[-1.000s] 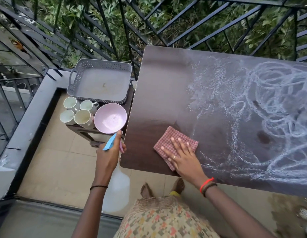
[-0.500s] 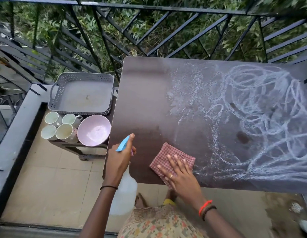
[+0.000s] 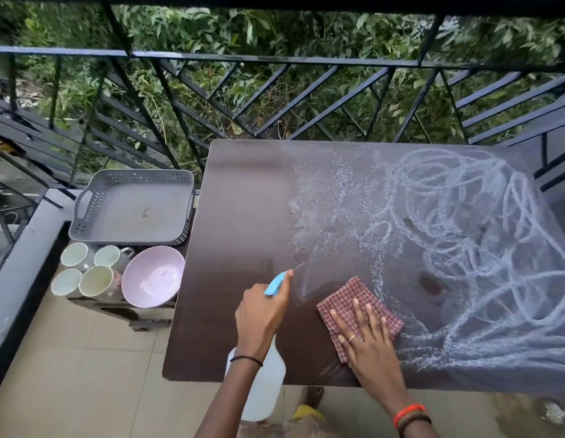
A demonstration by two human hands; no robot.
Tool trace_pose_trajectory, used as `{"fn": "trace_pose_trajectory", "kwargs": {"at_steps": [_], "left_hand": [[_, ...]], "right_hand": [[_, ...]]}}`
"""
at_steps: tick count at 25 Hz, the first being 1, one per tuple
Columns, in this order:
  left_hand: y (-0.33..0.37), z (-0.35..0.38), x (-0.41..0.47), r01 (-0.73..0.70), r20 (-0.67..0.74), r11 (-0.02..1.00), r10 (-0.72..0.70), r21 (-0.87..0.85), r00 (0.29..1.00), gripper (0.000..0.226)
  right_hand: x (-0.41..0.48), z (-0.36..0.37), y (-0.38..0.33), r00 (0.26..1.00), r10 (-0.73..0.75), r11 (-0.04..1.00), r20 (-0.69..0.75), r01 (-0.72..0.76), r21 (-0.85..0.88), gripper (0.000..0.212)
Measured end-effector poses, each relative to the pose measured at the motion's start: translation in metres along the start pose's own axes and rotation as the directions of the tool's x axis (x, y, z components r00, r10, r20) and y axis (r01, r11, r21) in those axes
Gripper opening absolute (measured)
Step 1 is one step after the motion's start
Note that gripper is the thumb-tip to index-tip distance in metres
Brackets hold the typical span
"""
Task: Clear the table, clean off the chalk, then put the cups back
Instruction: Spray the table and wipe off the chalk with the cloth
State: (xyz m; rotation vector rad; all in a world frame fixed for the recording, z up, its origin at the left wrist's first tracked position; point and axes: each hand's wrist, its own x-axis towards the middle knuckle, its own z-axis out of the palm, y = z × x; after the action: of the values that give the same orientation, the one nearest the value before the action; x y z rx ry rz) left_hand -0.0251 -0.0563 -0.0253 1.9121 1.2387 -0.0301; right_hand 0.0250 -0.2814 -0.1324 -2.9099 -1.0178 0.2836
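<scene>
The cleaning step is judged to be in hand: nothing is left on the table but chalk, and the cups have not yet been put back.

Nearest, a spray bottle is gripped by the left hand. The fingers are curled round its neck, and one finger is laid along the blue nozzle. The nozzle is aimed away over the tabletop, and a thin streak of spray can be seen just ahead of it.

Just to the right, the checked cloth is pressed flat on the table by the right hand. The fingers are straight and spread, and nothing is clasped.

The chalk begins at the cloth's far and right edges. It runs in thick loops across the right half of the table, while the left half looks bare and dark. A band of wet, speckled chalk lies beyond the nozzle.

For the next move, the cloth would need to be pushed away and to the right through the wetted band under even, flat pressure. More spray would then be needed on the dry loops.

Farther left, off the table, four cups are grouped on a low stand. They touch a pink bowl, and a grey tray lies behind them. All of these are well apart from both hands.
</scene>
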Motion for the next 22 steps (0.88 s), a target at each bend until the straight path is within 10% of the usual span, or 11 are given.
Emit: {"fn": "trace_pose_trajectory", "kwargs": {"at_steps": [11, 22], "left_hand": [[0.049, 0.038, -0.038, -0.074, 0.245, 0.997, 0.074, -0.012, 0.967, 0.061], [0.035, 0.021, -0.012, -0.012, 0.087, 0.987, 0.026, -0.159, 0.996, 0.064]], "right_hand": [[-0.002, 0.009, 0.001, 1.0, 0.0, 0.998, -0.025, 0.002, 0.067, 0.048], [0.04, -0.005, 0.04, 0.995, 0.078, 0.994, -0.054, -0.073, 0.08, 0.054]]}}
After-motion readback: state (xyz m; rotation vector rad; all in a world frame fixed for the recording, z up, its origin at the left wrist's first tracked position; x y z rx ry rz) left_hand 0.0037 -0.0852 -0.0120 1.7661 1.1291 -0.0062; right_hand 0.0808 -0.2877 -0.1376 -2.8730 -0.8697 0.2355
